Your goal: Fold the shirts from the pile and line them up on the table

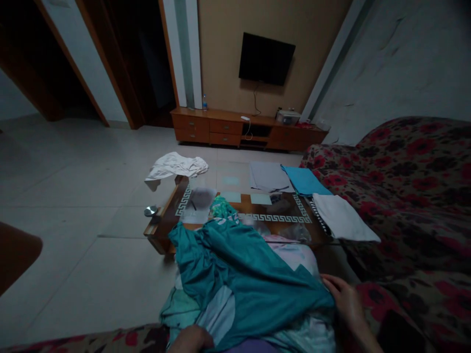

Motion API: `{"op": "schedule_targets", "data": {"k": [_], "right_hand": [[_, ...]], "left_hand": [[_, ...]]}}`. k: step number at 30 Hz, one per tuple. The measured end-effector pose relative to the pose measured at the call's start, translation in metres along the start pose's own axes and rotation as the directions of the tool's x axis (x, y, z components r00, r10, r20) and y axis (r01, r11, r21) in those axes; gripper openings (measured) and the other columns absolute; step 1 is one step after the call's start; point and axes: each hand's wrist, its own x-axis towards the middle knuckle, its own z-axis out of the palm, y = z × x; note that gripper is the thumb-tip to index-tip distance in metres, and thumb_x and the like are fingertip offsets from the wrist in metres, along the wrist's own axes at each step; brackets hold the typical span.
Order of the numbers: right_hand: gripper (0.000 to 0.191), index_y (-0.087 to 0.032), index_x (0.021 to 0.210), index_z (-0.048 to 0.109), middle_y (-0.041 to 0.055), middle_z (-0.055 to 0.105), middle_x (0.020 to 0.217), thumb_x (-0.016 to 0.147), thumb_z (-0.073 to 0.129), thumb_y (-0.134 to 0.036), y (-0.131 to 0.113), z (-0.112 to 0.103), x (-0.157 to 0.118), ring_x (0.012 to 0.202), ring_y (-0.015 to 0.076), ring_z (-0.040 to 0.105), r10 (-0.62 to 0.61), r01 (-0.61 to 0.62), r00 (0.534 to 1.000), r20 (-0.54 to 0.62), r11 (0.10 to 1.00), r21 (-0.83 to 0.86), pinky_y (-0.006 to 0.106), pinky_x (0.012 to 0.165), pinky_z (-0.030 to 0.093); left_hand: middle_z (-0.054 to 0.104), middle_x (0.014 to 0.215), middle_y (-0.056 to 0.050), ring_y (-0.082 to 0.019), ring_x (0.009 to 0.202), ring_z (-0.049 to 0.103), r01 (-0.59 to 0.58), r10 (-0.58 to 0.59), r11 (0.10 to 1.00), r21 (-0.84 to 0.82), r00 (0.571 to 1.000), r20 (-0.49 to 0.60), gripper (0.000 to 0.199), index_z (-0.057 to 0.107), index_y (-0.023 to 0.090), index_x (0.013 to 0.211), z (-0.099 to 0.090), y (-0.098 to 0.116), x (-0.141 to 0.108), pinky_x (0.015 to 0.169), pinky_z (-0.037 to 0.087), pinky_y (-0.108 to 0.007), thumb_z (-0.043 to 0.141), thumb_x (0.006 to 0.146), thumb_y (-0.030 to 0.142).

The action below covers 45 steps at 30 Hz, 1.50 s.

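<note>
A dark teal garment (257,279) is spread in loose folds over a pile of clothes, with a pale grey-blue patch near its lower left part. My right hand (345,300) pinches its right-hand edge between thumb and fingers. At the bottom of the view, my left hand (193,339) is closed on the garment's lower edge beside the pale patch; its fingers are partly hidden. Beneath lie light green cloth (180,309) and a pale pink-and-white piece (298,257). A bright green patterned cloth (222,207) shows just beyond the teal garment.
Past the pile stands a glass-topped coffee table (272,217). Folded grey (268,176), blue (306,181) and white cloths (344,217) lie along its far and right sides. A crumpled white cloth (176,165) hangs over the far left corner. A floral sofa (412,171) borders the right.
</note>
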Motion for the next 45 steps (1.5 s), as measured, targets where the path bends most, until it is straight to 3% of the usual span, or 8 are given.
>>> {"op": "schedule_targets", "data": {"k": [4, 9, 16, 19, 30, 36, 40, 45], "right_hand": [[0.034, -0.031, 0.073, 0.071, 0.0118, 0.071, 0.083, 0.072, 0.052, -0.059, 0.027, 0.001, -0.061, 0.081, 0.0369, 0.066, 0.024, -0.021, 1.000, 0.016, 0.986, -0.163, 0.052, 0.076, 0.051], [0.026, -0.030, 0.094, 0.069, 0.0102, 0.066, 0.103, 0.087, 0.046, -0.037, -0.066, 0.037, -0.095, 0.100, 0.0331, 0.059, -0.287, 0.299, 0.949, 0.130, 0.951, -0.083, 0.050, 0.089, 0.045], [0.027, -0.025, 0.111, 0.063, 0.0038, 0.066, 0.107, 0.085, 0.061, -0.031, -0.186, 0.134, -0.124, 0.105, 0.0219, 0.056, -0.546, 0.590, 0.418, 0.726, 0.771, 0.241, 0.035, 0.094, 0.040], [0.026, -0.023, 0.104, 0.067, 0.0063, 0.070, 0.097, 0.080, 0.068, -0.034, -0.198, 0.144, -0.125, 0.098, 0.0245, 0.059, -0.461, 0.682, 0.340, 0.820, 0.721, 0.123, 0.036, 0.091, 0.038], [0.011, -0.019, 0.087, 0.066, 0.0055, 0.068, 0.093, 0.081, 0.064, -0.027, -0.184, 0.060, -0.096, 0.095, 0.0224, 0.056, -0.279, 0.660, 0.446, 0.851, 0.744, -0.102, 0.036, 0.084, 0.032], [0.023, -0.020, 0.083, 0.061, 0.0027, 0.062, 0.096, 0.070, 0.075, -0.033, -0.184, 0.047, -0.113, 0.094, 0.0218, 0.052, -0.438, 0.591, 0.492, 0.753, 0.803, 0.081, 0.034, 0.081, 0.035], [0.019, -0.020, 0.090, 0.059, 0.0053, 0.060, 0.105, 0.075, 0.067, -0.027, -0.188, 0.042, -0.115, 0.099, 0.0216, 0.052, -0.466, 0.404, 0.685, 0.561, 0.883, 0.241, 0.032, 0.084, 0.039], [0.022, -0.019, 0.082, 0.058, 0.0008, 0.061, 0.081, 0.079, 0.061, -0.041, -0.177, 0.052, -0.081, 0.079, 0.0176, 0.056, -0.188, 0.025, 0.876, 0.445, 0.938, 0.346, 0.027, 0.073, 0.044]], "left_hand": [[0.069, 0.090, -0.002, -0.020, 0.089, 0.062, -0.028, 0.022, 0.996, -0.086, 0.997, -0.075, 0.016, 0.068, 0.023, 0.076, -0.017, 0.018, -0.020, 0.077, 0.042, -0.027, 0.054, 0.073, 0.016], [0.064, 0.099, -0.004, -0.022, 0.096, 0.057, -0.115, 0.089, 0.979, -0.170, 0.984, -0.153, 0.017, 0.068, 0.025, 0.091, -0.035, 0.039, -0.030, 0.082, 0.042, -0.029, 0.053, 0.083, 0.026], [0.057, 0.114, -0.011, -0.023, 0.107, 0.051, 0.058, -0.117, 0.989, -0.132, 0.863, -0.492, 0.035, 0.059, 0.020, 0.118, -0.040, 0.040, 0.015, 0.091, 0.041, -0.037, 0.042, 0.088, 0.019], [0.057, 0.114, -0.012, -0.028, 0.106, 0.051, 0.248, -0.220, 0.968, -0.021, 0.810, -0.544, 0.045, 0.059, 0.018, 0.121, -0.037, 0.028, 0.039, 0.087, 0.042, -0.040, 0.046, 0.078, 0.009], [0.062, 0.104, -0.008, -0.022, 0.102, 0.056, 0.167, -0.286, 0.957, -0.238, 0.682, -0.673, 0.036, 0.065, 0.018, 0.100, -0.069, -0.039, 0.021, 0.092, 0.044, -0.036, 0.042, 0.073, 0.010], [0.066, 0.098, -0.006, -0.022, 0.092, 0.059, -0.017, -0.398, 0.869, -0.495, 0.570, -0.719, 0.027, 0.066, 0.020, 0.091, -0.079, -0.022, -0.003, 0.079, 0.049, -0.033, 0.046, 0.072, 0.023], [0.067, 0.091, -0.004, -0.019, 0.083, 0.060, -0.163, -0.537, 0.653, -0.740, 0.589, -0.604, 0.028, 0.064, 0.018, 0.091, -0.095, -0.001, -0.011, 0.070, 0.050, -0.028, 0.056, 0.072, 0.035], [0.051, 0.060, 0.006, -0.008, 0.048, 0.047, -0.286, -0.593, 0.147, -0.947, 0.741, -0.316, 0.037, 0.059, 0.016, 0.098, -0.114, 0.004, 0.005, 0.045, 0.039, -0.019, 0.068, 0.066, 0.030]]}}
